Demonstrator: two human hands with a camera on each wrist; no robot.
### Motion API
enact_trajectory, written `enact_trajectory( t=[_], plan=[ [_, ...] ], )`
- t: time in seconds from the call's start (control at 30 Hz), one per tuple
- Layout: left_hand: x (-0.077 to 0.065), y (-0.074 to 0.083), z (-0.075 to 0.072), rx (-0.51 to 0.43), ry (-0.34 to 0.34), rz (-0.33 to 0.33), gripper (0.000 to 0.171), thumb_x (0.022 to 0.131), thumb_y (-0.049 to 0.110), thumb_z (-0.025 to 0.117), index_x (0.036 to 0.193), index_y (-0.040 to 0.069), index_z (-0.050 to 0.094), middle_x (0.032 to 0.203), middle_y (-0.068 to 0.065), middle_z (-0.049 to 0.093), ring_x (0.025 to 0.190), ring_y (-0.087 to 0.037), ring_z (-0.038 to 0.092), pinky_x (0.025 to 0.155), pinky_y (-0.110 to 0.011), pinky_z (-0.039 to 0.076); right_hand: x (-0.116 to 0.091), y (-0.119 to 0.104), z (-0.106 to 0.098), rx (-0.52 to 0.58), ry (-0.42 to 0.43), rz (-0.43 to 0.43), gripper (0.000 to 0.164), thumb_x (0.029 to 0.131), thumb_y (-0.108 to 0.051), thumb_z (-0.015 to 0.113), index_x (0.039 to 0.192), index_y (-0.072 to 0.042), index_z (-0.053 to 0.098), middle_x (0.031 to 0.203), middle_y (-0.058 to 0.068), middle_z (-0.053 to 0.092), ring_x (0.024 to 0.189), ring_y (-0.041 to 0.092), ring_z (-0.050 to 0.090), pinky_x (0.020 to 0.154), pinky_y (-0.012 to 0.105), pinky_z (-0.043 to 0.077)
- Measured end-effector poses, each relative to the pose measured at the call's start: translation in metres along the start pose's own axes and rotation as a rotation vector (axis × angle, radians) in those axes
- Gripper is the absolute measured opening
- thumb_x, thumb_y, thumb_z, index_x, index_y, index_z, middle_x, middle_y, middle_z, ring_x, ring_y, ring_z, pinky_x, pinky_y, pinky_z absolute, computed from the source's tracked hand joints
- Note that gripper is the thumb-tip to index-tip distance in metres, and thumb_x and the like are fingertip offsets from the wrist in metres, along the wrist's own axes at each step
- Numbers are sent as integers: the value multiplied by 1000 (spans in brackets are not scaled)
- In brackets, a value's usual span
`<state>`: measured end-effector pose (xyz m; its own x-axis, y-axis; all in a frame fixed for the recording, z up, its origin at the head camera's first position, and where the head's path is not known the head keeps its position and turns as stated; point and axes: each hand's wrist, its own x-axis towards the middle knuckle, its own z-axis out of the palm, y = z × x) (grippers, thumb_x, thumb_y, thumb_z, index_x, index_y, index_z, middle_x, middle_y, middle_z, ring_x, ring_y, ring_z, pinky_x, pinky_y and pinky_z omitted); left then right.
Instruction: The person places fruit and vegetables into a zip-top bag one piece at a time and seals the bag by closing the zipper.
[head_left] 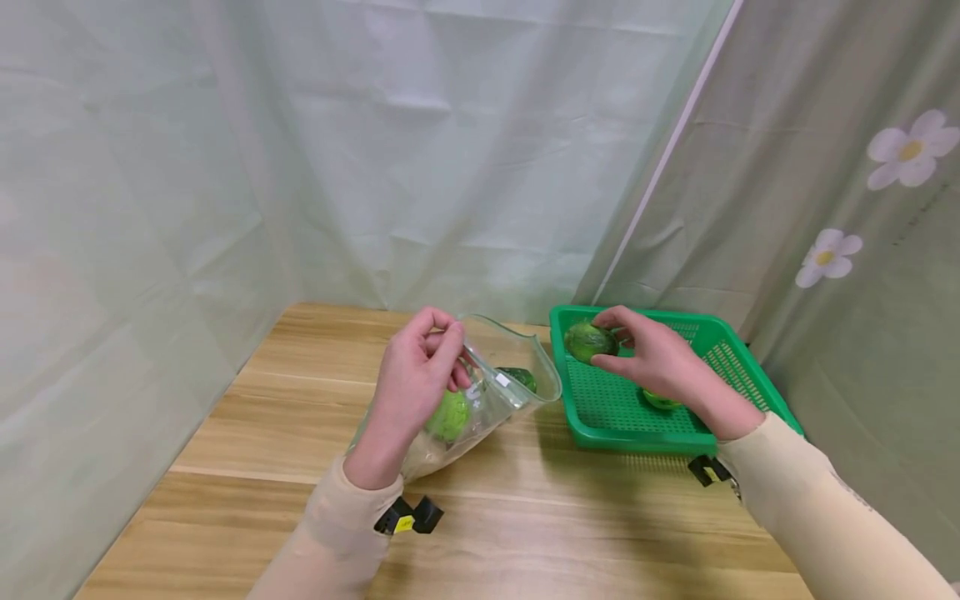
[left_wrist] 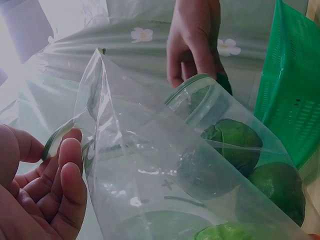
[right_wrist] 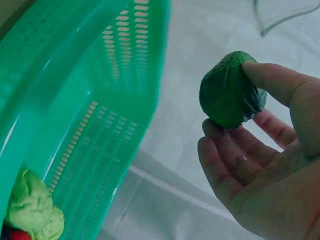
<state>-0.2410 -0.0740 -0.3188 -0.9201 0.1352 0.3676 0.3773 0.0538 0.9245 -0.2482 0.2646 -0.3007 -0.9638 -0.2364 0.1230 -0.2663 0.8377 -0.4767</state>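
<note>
My left hand (head_left: 420, 367) pinches the rim of a clear zip bag (left_wrist: 150, 180), whose mouth gapes toward the right. Inside the bag lie dark green rounded vegetables (left_wrist: 232, 145) and a light green one (head_left: 450, 415). Over the left part of a green plastic basket (head_left: 615, 440), my right hand (head_left: 660, 354) grips a dark green, rounded vegetable (right_wrist: 232, 92) between thumb and fingers. Its exact kind is unclear. In the right wrist view, a light green leafy vegetable (right_wrist: 32, 205) sits in the basket beside a small red thing (right_wrist: 17, 234), mostly cut off by the frame.
Both hands are above a wooden table (head_left: 247, 425). Pale curtains (head_left: 450, 167) hang behind it and at its sides, with white flowers printed on the right one. The basket stands at the table's back right, close to the curtain, and the bag is left of it.
</note>
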Motion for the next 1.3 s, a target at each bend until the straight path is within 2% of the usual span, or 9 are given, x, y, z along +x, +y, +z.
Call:
enact_trajectory(
  t=[0.27,0.57,0.87,1.03,1.3],
  plan=[
    [0,-1,0,6,-6,6,16,114,12,61,108,-3,63,77,-11,75,57,-26,67,53,-28,58,-12,-21,-2,157,53,-41,49,102,-25,84,146,-14,62,140,8,68,129,33,67,111,57,53],
    [0,0,-1,2,-8,3,14,114,10,60,106,-1,64,79,-12,76,57,-26,67,54,-27,58,-15,-45,7,205,53,-137,48,97,-18,89,140,-16,66,129,2,71,119,25,70,107,53,58],
    [1,2,2,-7,-21,14,15,113,12,60,107,-2,64,75,-12,74,56,-26,66,53,-29,59,-7,-63,20,240,62,-263,49,94,-12,91,137,-13,68,128,1,65,113,23,71,106,46,59],
    [1,1,4,-19,-19,14,14,113,11,60,105,1,64,75,-13,73,55,-26,66,53,-29,59,0,-72,28,246,43,-261,47,95,-15,91,137,-13,69,133,1,67,115,22,71,106,44,60],
    [2,0,5,-18,-14,13,13,113,12,63,102,4,64,70,-12,71,55,-26,66,52,-29,57,5,-84,35,269,26,-142,41,98,-26,89,131,-17,67,131,-1,70,112,19,74,97,46,62]
  ],
)
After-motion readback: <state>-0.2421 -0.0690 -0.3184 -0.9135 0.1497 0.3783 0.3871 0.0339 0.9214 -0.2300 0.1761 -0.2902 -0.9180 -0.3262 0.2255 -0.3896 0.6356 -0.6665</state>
